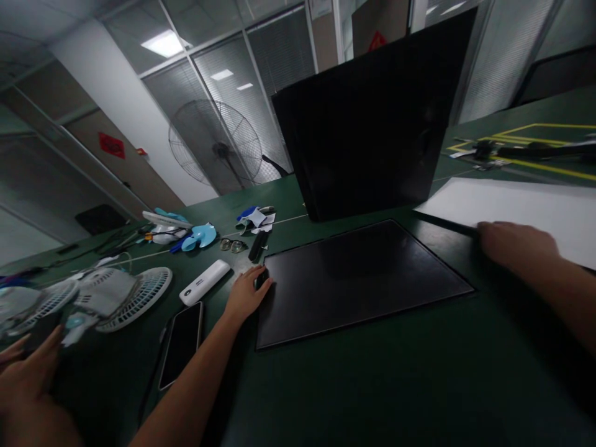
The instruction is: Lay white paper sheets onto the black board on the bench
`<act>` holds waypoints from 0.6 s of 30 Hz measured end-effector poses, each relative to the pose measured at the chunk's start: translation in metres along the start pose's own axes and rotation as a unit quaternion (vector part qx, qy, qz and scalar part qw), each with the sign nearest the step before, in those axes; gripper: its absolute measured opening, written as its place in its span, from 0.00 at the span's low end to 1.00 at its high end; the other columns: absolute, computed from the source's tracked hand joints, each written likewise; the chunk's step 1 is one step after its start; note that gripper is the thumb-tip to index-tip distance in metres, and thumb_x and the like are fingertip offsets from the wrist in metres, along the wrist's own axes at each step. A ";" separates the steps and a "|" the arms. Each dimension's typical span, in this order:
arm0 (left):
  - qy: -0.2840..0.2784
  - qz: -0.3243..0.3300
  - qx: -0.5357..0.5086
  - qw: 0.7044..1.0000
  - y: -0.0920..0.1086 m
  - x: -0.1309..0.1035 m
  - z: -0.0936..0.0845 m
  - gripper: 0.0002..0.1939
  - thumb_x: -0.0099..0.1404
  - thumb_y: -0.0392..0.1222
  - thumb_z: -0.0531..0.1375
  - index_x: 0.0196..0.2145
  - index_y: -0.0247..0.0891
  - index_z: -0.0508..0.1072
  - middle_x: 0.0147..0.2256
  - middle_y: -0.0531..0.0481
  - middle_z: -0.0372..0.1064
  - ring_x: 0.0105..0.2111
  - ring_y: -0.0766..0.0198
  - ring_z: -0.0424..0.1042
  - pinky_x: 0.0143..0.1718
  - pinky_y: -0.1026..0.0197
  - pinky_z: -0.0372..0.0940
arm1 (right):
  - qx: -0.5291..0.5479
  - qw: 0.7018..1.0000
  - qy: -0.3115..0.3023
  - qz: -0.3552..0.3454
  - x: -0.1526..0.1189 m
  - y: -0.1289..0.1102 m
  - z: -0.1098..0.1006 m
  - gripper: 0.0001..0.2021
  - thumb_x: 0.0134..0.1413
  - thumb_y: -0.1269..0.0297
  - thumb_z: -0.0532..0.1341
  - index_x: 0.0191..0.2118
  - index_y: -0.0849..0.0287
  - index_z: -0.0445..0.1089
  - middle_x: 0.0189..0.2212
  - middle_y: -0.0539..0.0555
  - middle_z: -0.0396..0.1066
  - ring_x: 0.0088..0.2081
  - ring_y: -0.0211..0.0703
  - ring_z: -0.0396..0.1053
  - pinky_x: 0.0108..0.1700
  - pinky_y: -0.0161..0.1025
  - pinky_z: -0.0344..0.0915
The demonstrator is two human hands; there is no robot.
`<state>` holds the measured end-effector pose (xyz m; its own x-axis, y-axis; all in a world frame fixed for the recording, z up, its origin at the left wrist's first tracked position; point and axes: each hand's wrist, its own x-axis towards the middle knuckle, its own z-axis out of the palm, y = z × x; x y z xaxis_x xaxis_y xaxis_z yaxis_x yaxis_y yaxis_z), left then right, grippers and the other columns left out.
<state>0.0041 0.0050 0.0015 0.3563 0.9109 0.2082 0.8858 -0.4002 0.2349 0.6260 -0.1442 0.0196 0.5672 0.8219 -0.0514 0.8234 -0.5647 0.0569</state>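
A flat black panel (358,279) lies on the green table (372,385) in front of me. My left hand (246,293) is at the panel's far left corner, with its fingers curled around the edge there. My right hand (516,247) lies palm down past the panel's far right corner. Its fingertips touch the dark edge of a white sheet (526,208). The hand is blurred, so its grip is unclear. A larger black panel (372,124) stands upright just behind the flat one.
Left of my left hand lie a white power bank (205,281), a dark phone (181,344), glasses (231,245) and a black marker (257,245). White fan grilles (135,298) and a blue fan blade (200,236) lie further left. Another person's hand (28,379) is at the bottom left.
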 end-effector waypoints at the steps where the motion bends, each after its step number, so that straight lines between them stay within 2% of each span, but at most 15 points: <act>1: -0.001 0.002 -0.006 1.000 -0.001 0.000 0.000 0.30 0.74 0.59 0.57 0.63 0.35 0.76 0.66 0.36 0.70 0.68 0.41 0.68 0.74 0.37 0.55 | -0.003 1.000 -0.007 0.007 -0.002 -0.001 -0.003 0.23 0.74 0.50 0.53 0.62 0.60 0.68 0.55 0.62 0.69 0.52 0.48 0.70 0.56 0.52 0.70; 4: -0.004 0.003 -0.024 1.000 -0.002 0.000 0.000 0.30 0.74 0.58 0.57 0.63 0.34 0.76 0.67 0.36 0.69 0.69 0.42 0.66 0.73 0.39 0.57 | -0.007 1.000 0.002 0.018 -0.007 -0.005 -0.011 0.22 0.71 0.54 0.56 0.63 0.58 0.69 0.54 0.64 0.71 0.50 0.53 0.72 0.50 0.53 0.71; 7: -0.007 -0.001 -0.031 0.999 -0.003 0.000 0.001 0.30 0.74 0.56 0.57 0.64 0.34 0.75 0.67 0.37 0.69 0.71 0.42 0.63 0.74 0.39 0.56 | 0.006 0.999 0.028 0.017 -0.012 -0.009 -0.016 0.25 0.67 0.59 0.53 0.66 0.55 0.69 0.56 0.69 0.71 0.50 0.64 0.73 0.45 0.55 0.68; 9: -0.008 0.003 -0.036 0.999 -0.003 0.000 0.000 0.29 0.74 0.55 0.57 0.64 0.35 0.75 0.66 0.38 0.70 0.71 0.43 0.63 0.74 0.40 0.56 | 0.013 0.999 0.049 0.016 -0.014 -0.010 -0.017 0.27 0.67 0.61 0.50 0.68 0.55 0.67 0.60 0.70 0.69 0.54 0.68 0.71 0.44 0.55 0.67; 11: -0.007 0.004 -0.040 0.999 -0.003 0.000 0.000 0.29 0.73 0.55 0.58 0.64 0.35 0.76 0.66 0.38 0.70 0.71 0.42 0.63 0.73 0.40 0.57 | 0.016 0.997 0.069 0.005 -0.016 -0.010 -0.018 0.27 0.68 0.62 0.48 0.68 0.55 0.66 0.63 0.67 0.66 0.59 0.67 0.68 0.46 0.54 0.66; 13: -0.010 0.002 -0.040 0.999 -0.003 -0.001 -0.001 0.30 0.73 0.56 0.57 0.64 0.35 0.76 0.67 0.38 0.70 0.71 0.42 0.63 0.73 0.40 0.57 | 0.019 0.996 0.083 -0.009 -0.018 -0.009 -0.019 0.26 0.69 0.60 0.46 0.64 0.53 0.70 0.64 0.63 0.66 0.61 0.64 0.65 0.45 0.53 0.65; 15: -0.016 -0.001 -0.038 0.999 -0.003 -0.001 -0.001 0.32 0.73 0.57 0.56 0.65 0.34 0.75 0.67 0.38 0.68 0.72 0.42 0.61 0.74 0.41 0.56 | 0.020 0.996 0.085 -0.030 -0.020 -0.011 -0.021 0.24 0.71 0.58 0.45 0.59 0.53 0.74 0.61 0.63 0.68 0.58 0.62 0.67 0.42 0.50 0.64; 18: -0.025 0.000 -0.037 0.999 -0.004 0.000 0.000 0.35 0.73 0.58 0.54 0.66 0.31 0.73 0.68 0.36 0.68 0.72 0.42 0.61 0.75 0.40 0.54 | 0.013 0.993 0.076 -0.091 -0.026 -0.022 -0.023 0.22 0.71 0.58 0.46 0.50 0.61 0.76 0.54 0.67 0.70 0.49 0.57 0.71 0.39 0.47 0.63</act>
<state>0.0003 0.0061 0.0009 0.3729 0.9136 0.1621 0.8617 -0.4057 0.3047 0.5930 -0.1510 0.0431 0.4017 0.9111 0.0920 0.9131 -0.4061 0.0350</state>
